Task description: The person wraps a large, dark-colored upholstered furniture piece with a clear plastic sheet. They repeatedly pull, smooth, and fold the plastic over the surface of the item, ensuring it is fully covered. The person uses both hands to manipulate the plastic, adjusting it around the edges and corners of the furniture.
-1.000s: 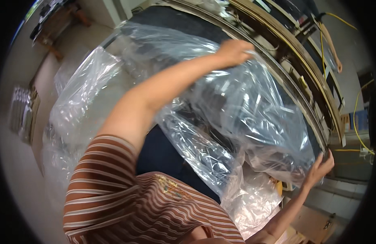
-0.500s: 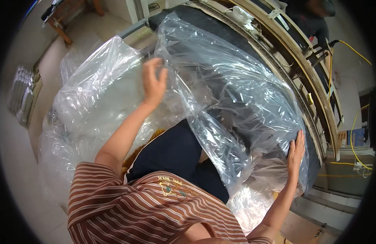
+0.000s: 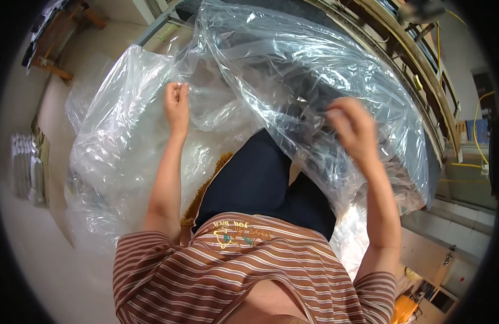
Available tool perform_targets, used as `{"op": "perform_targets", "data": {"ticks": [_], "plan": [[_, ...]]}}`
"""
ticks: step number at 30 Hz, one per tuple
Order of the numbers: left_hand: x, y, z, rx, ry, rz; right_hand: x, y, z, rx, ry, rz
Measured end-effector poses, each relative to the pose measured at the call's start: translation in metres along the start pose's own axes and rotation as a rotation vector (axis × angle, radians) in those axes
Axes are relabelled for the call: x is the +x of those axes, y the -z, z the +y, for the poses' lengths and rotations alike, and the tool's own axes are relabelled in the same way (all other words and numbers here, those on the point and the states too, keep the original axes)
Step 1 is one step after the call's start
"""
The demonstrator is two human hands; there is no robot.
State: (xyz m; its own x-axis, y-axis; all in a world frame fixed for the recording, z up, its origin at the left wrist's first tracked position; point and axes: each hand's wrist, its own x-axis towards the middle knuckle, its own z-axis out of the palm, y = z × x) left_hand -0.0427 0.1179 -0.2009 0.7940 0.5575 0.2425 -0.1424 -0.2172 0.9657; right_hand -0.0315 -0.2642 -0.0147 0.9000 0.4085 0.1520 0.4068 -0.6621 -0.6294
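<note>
A large sheet of clear plastic film (image 3: 336,59) drapes over a dark, padded-looking curved piece in front of me, and more of the film lies crumpled to the left and over my lap. With fingers curled closed, my left hand (image 3: 177,110) pinches the film, which bunches up at the fingertips. My right hand (image 3: 357,132) is lifted over the film at the right, its fingers bent and smeared by motion. Whether it touches or grips any film does not show.
A curved wooden frame (image 3: 406,40) runs along the far right edge of the dark piece. Stacked silvery packs (image 3: 29,167) stand at the left by the wall. A yellow cable (image 3: 479,135) hangs at the right. A wooden-legged table (image 3: 55,66) stands at the upper left.
My right hand has left the film's right edge and swung up and inward. My left hand has moved left and closed its fingers on the film. The whole view has shifted.
</note>
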Motion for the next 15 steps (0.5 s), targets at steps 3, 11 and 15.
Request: {"op": "perform_targets", "data": {"ticks": [3,11,15], "plan": [[-0.015,0.012,0.069,-0.107,-0.037,-0.025,-0.007,-0.057,-0.001,-0.131,0.051,-0.304],[-0.081,-0.028,0.175,-0.199,-0.221,-0.326,0.034,0.088,0.042,-0.040,-0.114,0.164],[-0.127,-0.088,0.218,-0.375,-0.402,-0.829,-0.005,0.251,0.068,-1.087,0.144,0.829]]}}
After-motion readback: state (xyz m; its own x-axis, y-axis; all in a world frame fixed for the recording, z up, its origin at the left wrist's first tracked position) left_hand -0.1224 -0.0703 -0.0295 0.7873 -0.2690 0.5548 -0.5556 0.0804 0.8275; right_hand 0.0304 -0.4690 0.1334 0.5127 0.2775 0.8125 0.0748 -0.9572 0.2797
